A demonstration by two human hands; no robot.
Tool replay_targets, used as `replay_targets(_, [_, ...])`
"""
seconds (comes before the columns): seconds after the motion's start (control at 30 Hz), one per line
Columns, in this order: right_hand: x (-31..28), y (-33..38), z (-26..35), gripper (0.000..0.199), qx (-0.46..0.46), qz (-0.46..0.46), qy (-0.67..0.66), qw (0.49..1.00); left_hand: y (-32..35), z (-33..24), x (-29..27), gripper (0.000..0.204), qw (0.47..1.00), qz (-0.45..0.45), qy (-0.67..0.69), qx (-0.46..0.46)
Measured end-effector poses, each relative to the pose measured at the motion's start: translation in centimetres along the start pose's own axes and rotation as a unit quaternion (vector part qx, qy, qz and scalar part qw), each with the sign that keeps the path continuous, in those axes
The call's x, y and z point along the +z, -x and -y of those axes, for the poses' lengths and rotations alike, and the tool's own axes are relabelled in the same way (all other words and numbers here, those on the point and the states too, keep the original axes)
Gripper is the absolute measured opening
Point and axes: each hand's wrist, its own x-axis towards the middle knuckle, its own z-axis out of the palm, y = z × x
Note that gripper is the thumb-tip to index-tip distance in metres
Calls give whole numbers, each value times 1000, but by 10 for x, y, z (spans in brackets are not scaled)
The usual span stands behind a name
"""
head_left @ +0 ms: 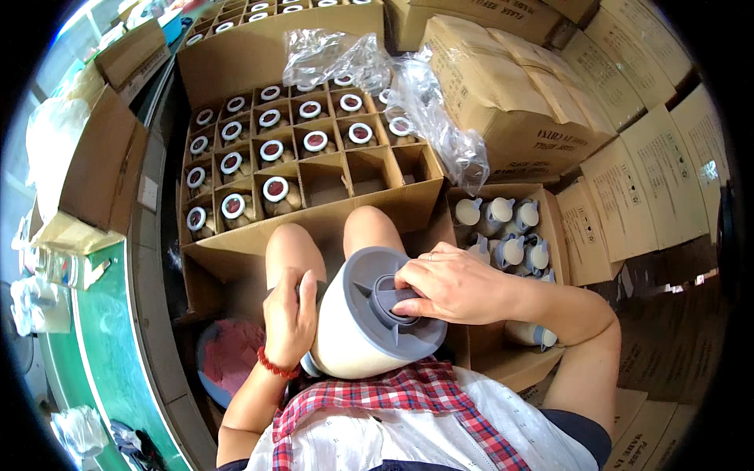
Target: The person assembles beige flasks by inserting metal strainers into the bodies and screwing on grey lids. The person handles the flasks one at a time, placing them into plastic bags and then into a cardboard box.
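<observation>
A cream vacuum flask [339, 326] lies across my lap, its wide grey base turned up toward me. Against its left side, my left hand [289, 314] is closed, steadying it by what looks like the dark handle. My right hand [463, 286] pinches the grey plug [383, 304] in the middle of the base, thumb and fingers on its raised grip. Beyond my knees stands a divided carton [314, 210]; many compartments hold flask liners with white-rimmed dark red tops [276, 189], while several at the near right hold none.
At my right, an open carton [491, 365] holds several cream flasks with grey tops [500, 209]. Crumpled clear plastic [440, 118] drapes over the divided carton's far right corner. Stacked brown cartons [510, 102] rise behind. A green bench [110, 330] and a tub with pink cloth [232, 357] are left.
</observation>
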Motion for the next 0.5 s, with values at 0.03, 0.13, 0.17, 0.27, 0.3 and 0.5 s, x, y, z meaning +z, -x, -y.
replay_targets(0.03, [1,-1,-3,37,4,-7,-5,1000,0,-3,-2,19,1000,1,-21,9])
replay_targets(0.13, [11,-1,-28,39,27,6,-12,1000,2,-7,-3,15,991,15,-115,68])
replay_targets(0.17, [13,-1,-35,40,46,21,-17,999,2,-9,-1,14,989,13,-121,83])
replay_targets(0.27, [14,-4,-67,39,86,77,-131,985,-3,-9,4,14,992,57,-104,35])
replay_targets(0.3, [18,-5,-83,38,88,84,-176,977,-7,-6,5,14,994,63,-85,12])
replay_targets(0.5, [51,42,-331,86,420,-522,-158,725,-53,66,-11,28,949,-3,215,-230])
